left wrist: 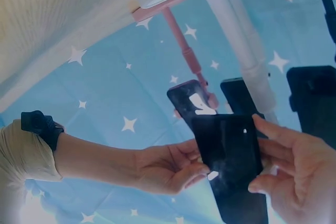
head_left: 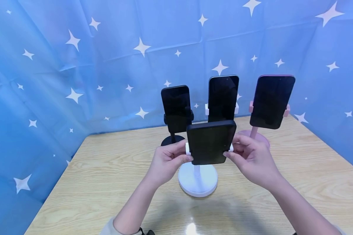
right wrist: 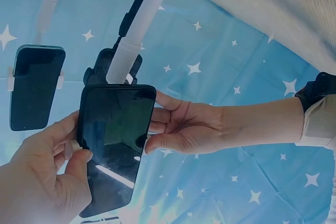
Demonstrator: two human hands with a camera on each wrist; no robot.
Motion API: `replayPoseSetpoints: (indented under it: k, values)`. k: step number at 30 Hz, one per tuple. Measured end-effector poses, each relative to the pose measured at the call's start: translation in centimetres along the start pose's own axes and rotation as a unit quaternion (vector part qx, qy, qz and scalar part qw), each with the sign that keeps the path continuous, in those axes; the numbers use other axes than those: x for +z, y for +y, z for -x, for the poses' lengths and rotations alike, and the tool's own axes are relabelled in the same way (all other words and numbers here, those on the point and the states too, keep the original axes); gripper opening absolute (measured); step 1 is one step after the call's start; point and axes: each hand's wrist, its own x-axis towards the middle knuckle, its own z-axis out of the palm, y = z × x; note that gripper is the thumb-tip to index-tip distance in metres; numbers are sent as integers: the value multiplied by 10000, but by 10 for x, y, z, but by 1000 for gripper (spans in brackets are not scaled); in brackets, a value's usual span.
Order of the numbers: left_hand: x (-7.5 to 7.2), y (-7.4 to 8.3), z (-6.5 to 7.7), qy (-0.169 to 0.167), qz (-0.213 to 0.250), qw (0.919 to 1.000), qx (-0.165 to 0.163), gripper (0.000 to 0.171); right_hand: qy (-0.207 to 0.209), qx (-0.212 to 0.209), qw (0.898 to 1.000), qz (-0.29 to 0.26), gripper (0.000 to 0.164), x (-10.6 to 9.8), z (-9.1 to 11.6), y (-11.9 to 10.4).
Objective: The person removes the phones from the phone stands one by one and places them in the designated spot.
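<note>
A black phone [head_left: 210,142] sits in the clamp of a white phone stand [head_left: 197,184], its dark screen facing me and tilted. My left hand [head_left: 166,161] pinches the white clamp arm at the phone's left side, with the thumb at the front and fingers behind. On the opposite side, my right hand [head_left: 254,160] grips the other clamp arm, its thumb at the phone's lower right edge. Both wrist views show the phone [left wrist: 231,161] between the two hands. The phone hides most of the clamp's back.
Behind stand a phone [head_left: 176,104] on a black stand, another phone [head_left: 223,96] in a white clamp and a third phone [head_left: 272,101] on a pink stand [head_left: 254,133]. The wooden table [head_left: 106,182] meets a blue star-patterned curtain [head_left: 114,65].
</note>
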Motion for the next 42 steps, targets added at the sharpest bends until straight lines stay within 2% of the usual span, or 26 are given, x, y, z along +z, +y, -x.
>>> replayPoseSetpoints:
  k: [7, 11, 14, 19, 23, 27, 31, 33, 34, 36, 38, 40, 42]
  values:
    - [6, 2, 3, -204, -98, 9997, 78, 35, 7, -17, 9997, -244, 35, -6, 7, 3]
    - [9, 2, 4, -261, -155, 9995, 118, 32, -11, -34, 9987, -518, 42, -8, 11, 6]
    - [10, 1, 5, -237, -207, 9994, 118, 32, -20, -61, 9986, -529, 45, -8, 13, 8]
    - [11, -1, 5, -255, -252, 9992, 166, 34, 1, 27, 9993, -376, 40, -10, 16, 10]
    - [10, -1, 5, -305, -272, 9989, 236, 35, -64, 120, 9988, -472, 40, -11, 17, 10]
    - [6, -2, 4, -286, -312, 9981, 452, 35, -174, 202, 9987, -436, 35, -10, 14, 5]
    - [2, 0, -1, -249, -466, 9947, 886, 48, -82, 124, 9997, 197, 35, -8, 13, -6]
    - [-1, 2, -6, -412, -600, 9908, 1143, 61, 130, -39, 9986, 513, 46, -6, 14, -14]
    - [-2, 4, -9, -549, -712, 9882, 1236, 67, 289, -230, 9974, 614, 54, -4, 14, -18]
    - [-4, 6, -17, -912, -887, 9824, 1369, 76, 627, -714, 9917, 868, 59, 0, 13, -27]
    - [-4, 8, -25, -1295, -1009, 9761, 1425, 81, 1045, -1362, 9791, 1094, 66, 9, 11, -35]
    - [-3, 9, -32, -1655, -1152, 9687, 1450, 80, 1350, -2008, 9610, 1341, 71, 19, 7, -41]
    - [-1, 9, -39, -2007, -1139, 9592, 1636, 79, 1587, -2424, 9433, 1621, 72, 31, 2, -46]
